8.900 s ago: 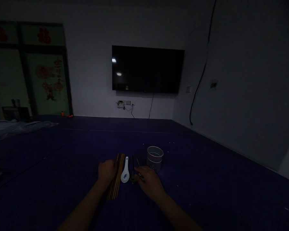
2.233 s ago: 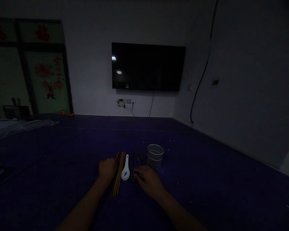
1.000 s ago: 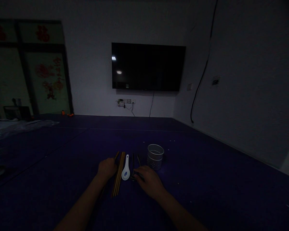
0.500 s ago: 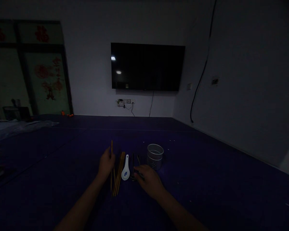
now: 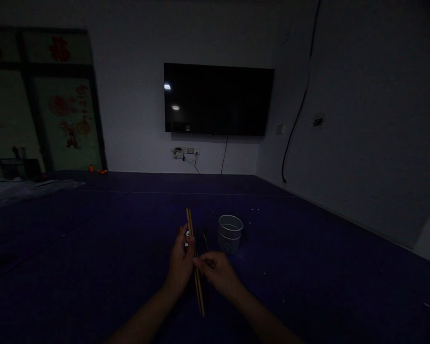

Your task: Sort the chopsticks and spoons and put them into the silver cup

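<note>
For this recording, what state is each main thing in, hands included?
Two slim brown wooden chopsticks: held side by side
Bare left hand: closed around them
Bare right hand: fingertips at them, grip unclear
Silver cylindrical metal cup: upright, open-topped
Thin dark utensil: partly hidden
Large black rectangular television: screen dark, reflecting lights

Left hand (image 5: 181, 260) masking part of the chopsticks (image 5: 199, 292), nearly all the white spoon (image 5: 187, 234), and both forearms (image 5: 146, 310) cropped below!

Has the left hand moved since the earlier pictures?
Yes, rightward: the left hand, earlier mostly left of the left edge of the television, is now right of that edge.
</note>
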`<state>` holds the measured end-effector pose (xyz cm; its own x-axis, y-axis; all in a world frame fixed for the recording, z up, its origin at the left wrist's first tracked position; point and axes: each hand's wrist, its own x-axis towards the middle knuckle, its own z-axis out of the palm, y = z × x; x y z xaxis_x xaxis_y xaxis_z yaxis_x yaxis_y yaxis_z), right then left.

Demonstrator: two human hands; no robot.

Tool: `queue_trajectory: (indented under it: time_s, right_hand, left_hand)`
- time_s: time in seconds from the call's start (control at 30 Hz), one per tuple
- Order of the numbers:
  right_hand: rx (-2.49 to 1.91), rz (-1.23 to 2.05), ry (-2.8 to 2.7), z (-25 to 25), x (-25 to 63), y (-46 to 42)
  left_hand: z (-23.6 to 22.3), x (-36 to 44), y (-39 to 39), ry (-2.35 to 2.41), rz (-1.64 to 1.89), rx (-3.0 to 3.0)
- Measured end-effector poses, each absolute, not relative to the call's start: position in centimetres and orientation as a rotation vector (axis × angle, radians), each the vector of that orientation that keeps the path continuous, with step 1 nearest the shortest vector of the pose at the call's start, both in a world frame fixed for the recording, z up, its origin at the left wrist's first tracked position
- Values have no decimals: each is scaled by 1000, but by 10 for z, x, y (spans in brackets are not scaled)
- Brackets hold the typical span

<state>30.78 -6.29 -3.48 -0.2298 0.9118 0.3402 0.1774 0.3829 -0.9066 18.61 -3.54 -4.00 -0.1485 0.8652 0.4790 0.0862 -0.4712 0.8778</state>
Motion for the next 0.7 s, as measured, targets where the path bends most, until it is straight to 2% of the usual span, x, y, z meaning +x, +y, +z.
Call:
queue_trajectory:
  time_s: [0.3,0.5,0.7]
  right_hand:
    - [-966,1189,-1580,-40,306,-59]
    - [-943,1154,-1592,-37,307,-61]
    - [-959,958,-1586,-33,307,-63]
  left_hand:
    - [-38,186,-40,1102,1669,1521]
    - [-36,186,-42,1033,1634,1449]
    - [-29,189,-47,1034,1527,1431]
